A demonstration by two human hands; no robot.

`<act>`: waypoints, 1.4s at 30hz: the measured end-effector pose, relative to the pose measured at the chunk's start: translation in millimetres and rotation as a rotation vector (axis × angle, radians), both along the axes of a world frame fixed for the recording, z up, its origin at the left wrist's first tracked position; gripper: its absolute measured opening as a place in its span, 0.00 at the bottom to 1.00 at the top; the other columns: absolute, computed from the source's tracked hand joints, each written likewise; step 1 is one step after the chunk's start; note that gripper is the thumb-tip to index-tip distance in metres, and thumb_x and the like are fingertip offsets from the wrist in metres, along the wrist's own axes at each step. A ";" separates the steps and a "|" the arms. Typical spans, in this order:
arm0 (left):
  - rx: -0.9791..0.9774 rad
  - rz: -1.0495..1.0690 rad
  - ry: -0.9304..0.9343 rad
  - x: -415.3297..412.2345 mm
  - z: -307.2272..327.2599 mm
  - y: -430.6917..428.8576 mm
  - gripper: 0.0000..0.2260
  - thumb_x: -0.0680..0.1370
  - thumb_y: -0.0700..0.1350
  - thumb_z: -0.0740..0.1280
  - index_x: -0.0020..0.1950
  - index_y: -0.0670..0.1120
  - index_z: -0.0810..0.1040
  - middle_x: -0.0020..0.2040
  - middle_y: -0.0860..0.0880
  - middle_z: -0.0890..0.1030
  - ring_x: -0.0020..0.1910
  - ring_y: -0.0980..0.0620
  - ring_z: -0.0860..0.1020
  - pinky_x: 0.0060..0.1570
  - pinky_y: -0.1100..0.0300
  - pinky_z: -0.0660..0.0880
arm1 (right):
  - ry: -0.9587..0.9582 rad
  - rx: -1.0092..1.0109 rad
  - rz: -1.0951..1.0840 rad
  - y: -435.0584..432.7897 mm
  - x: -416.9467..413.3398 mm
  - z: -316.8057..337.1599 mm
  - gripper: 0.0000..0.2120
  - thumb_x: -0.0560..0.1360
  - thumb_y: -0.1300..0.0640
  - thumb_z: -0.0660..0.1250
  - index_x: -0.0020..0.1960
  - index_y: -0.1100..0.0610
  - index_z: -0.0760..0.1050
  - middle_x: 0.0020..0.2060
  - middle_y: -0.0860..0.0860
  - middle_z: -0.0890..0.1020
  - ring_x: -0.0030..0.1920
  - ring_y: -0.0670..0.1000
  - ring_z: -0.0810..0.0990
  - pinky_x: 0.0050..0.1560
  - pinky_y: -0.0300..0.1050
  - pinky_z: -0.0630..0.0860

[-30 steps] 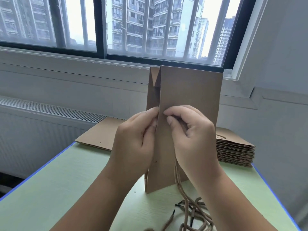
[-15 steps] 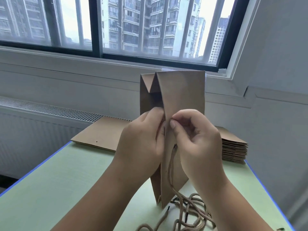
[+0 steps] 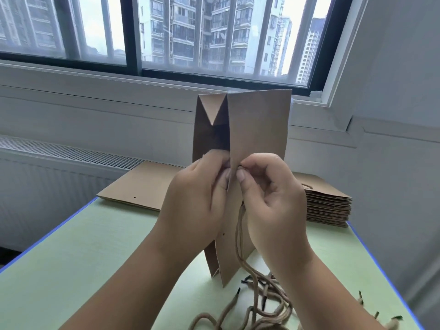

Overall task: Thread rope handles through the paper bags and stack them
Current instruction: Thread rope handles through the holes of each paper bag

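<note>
A brown paper bag (image 3: 259,125) stands on end on the green table, its side gusset spread open toward me. My left hand (image 3: 200,201) pinches the bag's near panel edge from the left. My right hand (image 3: 271,201) pinches a brown rope handle (image 3: 240,236) against that same panel from the right, thumb and forefinger closed at a punched hole. The rope hangs down from my right hand to the table. A second hole shows lower on the panel.
Loose rope handles (image 3: 266,303) with black tips lie tangled on the green table (image 3: 78,265) near its front. A flat bag (image 3: 140,184) lies behind left. A stack of flat bags (image 3: 328,206) sits back right. A wall and radiator stand beyond the blue table edges.
The bag has turned so its open gusset faces me more, and it has spread wider. Both hands stay pinched at the panel edge, with the rope still hanging from the right.
</note>
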State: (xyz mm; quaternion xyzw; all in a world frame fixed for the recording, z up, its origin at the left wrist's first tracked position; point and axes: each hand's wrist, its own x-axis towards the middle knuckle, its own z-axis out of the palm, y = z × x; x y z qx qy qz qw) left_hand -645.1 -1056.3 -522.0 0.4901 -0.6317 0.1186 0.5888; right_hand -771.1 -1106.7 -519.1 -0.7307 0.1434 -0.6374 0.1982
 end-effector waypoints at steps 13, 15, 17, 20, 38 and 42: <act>0.121 -0.221 0.203 -13.8 -2.9 6.9 0.06 0.82 0.43 0.60 0.50 0.45 0.77 0.38 0.49 0.80 0.37 0.47 0.77 0.37 0.47 0.73 | -0.002 0.007 0.022 4.1 -11.2 -4.9 0.10 0.77 0.65 0.68 0.48 0.50 0.75 0.40 0.43 0.79 0.41 0.48 0.80 0.46 0.38 0.74; 0.122 -0.244 0.258 -14.2 -3.6 7.1 0.07 0.82 0.43 0.60 0.49 0.46 0.77 0.38 0.47 0.79 0.37 0.48 0.76 0.37 0.48 0.73 | 0.007 0.007 0.029 3.5 -11.0 -5.8 0.10 0.77 0.65 0.68 0.49 0.49 0.75 0.40 0.43 0.79 0.42 0.48 0.80 0.46 0.38 0.74; 0.115 -0.261 0.321 -17.1 -3.8 7.4 0.07 0.82 0.44 0.60 0.48 0.46 0.77 0.37 0.45 0.78 0.36 0.45 0.75 0.36 0.49 0.72 | 0.008 -0.003 0.035 4.9 -10.9 -5.3 0.11 0.77 0.66 0.68 0.49 0.49 0.75 0.40 0.43 0.79 0.41 0.47 0.80 0.46 0.37 0.74; 0.141 -0.317 0.359 -19.2 -3.8 7.9 0.07 0.81 0.44 0.60 0.47 0.45 0.76 0.37 0.41 0.76 0.36 0.42 0.73 0.35 0.50 0.69 | 0.009 -0.013 0.016 4.6 -12.1 -5.9 0.10 0.77 0.65 0.68 0.50 0.50 0.75 0.40 0.43 0.79 0.41 0.47 0.79 0.45 0.36 0.73; 0.386 -0.165 -0.085 9.8 -12.7 4.5 0.04 0.82 0.44 0.60 0.51 0.52 0.74 0.37 0.54 0.79 0.36 0.52 0.77 0.35 0.54 0.72 | 0.634 0.319 0.170 -34.8 -38.4 -15.8 0.08 0.77 0.52 0.65 0.40 0.52 0.78 0.35 0.58 0.80 0.37 0.61 0.76 0.40 0.60 0.73; 0.340 -0.153 -0.102 10.3 -11.1 4.7 0.03 0.80 0.46 0.60 0.49 0.51 0.73 0.36 0.54 0.78 0.36 0.52 0.76 0.36 0.54 0.72 | 0.818 0.458 0.195 -32.9 -35.7 -18.1 0.14 0.73 0.45 0.63 0.44 0.54 0.80 0.41 0.64 0.80 0.38 0.60 0.78 0.45 0.67 0.76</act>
